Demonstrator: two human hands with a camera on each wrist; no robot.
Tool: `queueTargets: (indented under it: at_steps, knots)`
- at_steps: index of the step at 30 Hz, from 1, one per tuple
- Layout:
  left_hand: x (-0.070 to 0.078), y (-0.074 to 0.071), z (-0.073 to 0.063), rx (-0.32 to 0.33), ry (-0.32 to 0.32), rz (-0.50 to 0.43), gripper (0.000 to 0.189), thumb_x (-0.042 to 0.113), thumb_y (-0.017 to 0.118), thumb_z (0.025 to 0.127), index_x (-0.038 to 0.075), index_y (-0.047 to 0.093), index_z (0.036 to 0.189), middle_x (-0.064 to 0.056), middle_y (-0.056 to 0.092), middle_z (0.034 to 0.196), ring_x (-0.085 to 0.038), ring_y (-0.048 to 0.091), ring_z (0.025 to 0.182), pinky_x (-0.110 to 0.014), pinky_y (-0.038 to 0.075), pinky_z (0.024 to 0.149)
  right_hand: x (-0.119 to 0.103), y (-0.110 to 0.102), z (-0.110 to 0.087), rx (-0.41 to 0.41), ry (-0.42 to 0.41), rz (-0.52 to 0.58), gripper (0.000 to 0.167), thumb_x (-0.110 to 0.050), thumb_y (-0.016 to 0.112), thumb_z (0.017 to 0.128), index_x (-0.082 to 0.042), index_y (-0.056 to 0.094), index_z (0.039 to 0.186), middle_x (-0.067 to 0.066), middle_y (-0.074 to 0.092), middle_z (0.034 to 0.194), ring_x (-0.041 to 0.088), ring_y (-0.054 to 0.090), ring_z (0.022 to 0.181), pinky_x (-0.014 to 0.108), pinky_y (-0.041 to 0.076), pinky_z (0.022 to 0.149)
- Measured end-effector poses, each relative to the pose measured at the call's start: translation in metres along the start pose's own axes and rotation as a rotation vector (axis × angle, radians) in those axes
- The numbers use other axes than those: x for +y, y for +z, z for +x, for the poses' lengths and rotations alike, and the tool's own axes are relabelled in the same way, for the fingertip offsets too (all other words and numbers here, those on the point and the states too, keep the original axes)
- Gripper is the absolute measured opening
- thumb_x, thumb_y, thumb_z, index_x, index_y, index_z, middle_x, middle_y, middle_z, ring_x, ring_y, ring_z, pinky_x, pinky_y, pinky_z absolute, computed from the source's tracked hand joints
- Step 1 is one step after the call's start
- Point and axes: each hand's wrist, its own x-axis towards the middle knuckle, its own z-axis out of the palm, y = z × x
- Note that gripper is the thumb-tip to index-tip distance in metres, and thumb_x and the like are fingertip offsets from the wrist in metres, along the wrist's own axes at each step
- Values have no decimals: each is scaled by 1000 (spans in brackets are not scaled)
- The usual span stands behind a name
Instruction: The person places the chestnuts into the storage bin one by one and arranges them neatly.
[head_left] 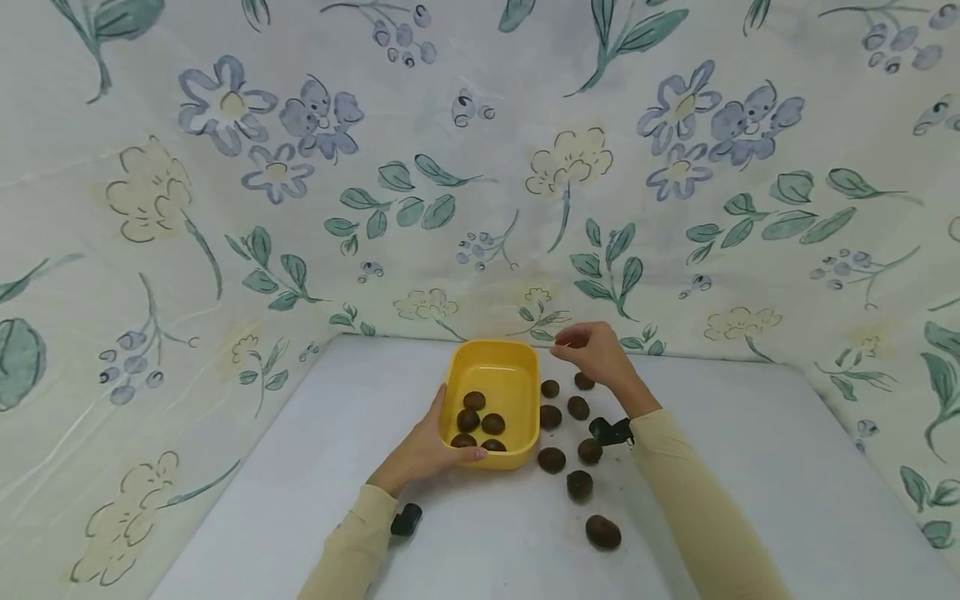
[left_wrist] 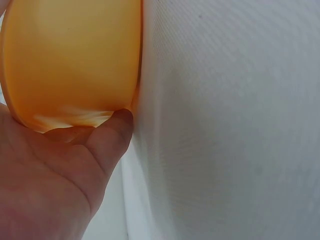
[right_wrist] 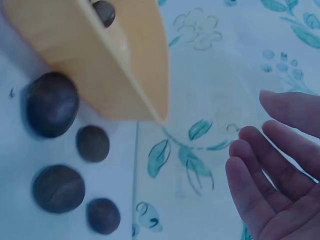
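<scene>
From your own viewpoint, a yellow tub [head_left: 497,377] sits near the middle of a pale desk [head_left: 795,467], with a flowered sheet [head_left: 480,179] rising behind it. Five round brown balls [head_left: 492,423] lie inside, gathered at the end nearest you. Eight loose balls [head_left: 580,486] trail down the tub's right side; some lie touching it or just beside it, while the nearest one sits well apart from it.

Your left hand [head_left: 426,450] grips the tub's near left corner, thumb along the near wall and fingers at the left side. Your right hand [head_left: 596,354] hovers beyond the tub's far right corner, its grip loosely curved with thumb and fingertips apart; the right wrist view shows nothing held in it.

The main risk is rolling: the balls look rounded, so a brush from your right wrist or sleeve [head_left: 693,500], which reaches over the loose ones, could knock them about. Pushing the tub rightward could shove the closest balls away too. Whether its base lies quite flat is hard to tell; if your left thumb presses down or pulls at that corner, the tub could tip and its contents, already bunched at that end, could spill towards you.
</scene>
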Motion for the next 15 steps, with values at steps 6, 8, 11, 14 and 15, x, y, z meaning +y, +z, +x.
queueTargets:
  at_steps: [6, 8, 11, 14, 15]
  knots:
    - [-1, 0, 0, 6, -6, 10, 140, 61, 89, 71, 17, -2, 168, -18, 16, 174, -44, 25, 158, -64, 26, 126, 23, -7, -8, 14, 21, -9, 32, -24, 73, 96, -2, 74, 119, 18, 76, 113, 29, 71, 99, 36, 63, 85]
    - [0, 0, -1, 5, -10, 10, 140, 60, 89, 71, 17, -2, 168, -18, 16, 174, -43, 25, 158, -64, 27, 126, 31, -8, -12, 13, 45, -17, 33, -24, 74, 95, -2, 74, 119, 18, 76, 114, 29, 71, 100, 36, 62, 84]
    - [1, 0, -2, 2, -15, 5, 140, 60, 89, 71, 17, -2, 168, -18, 16, 174, -43, 25, 158, -64, 26, 126, 42, -8, -17, 11, 69, -30, 32, -23, 74, 95, -2, 74, 119, 18, 76, 114, 30, 72, 101, 36, 62, 84]
    - [2, 0, -2, 2, -25, 6, 139, 60, 89, 71, 18, -2, 168, -18, 17, 174, -44, 25, 158, -65, 26, 126, 52, -5, -20, 12, 88, -37, 32, -22, 74, 95, -1, 74, 119, 17, 76, 114, 28, 71, 101, 37, 62, 83]
    - [2, 0, -3, 2, -28, 7, 139, 60, 89, 71, 19, -2, 168, -18, 17, 174, -44, 25, 158, -65, 26, 126, 55, -4, -22, 11, 91, -35, 32, -21, 75, 95, -1, 74, 119, 18, 76, 114, 29, 72, 100, 37, 62, 83]
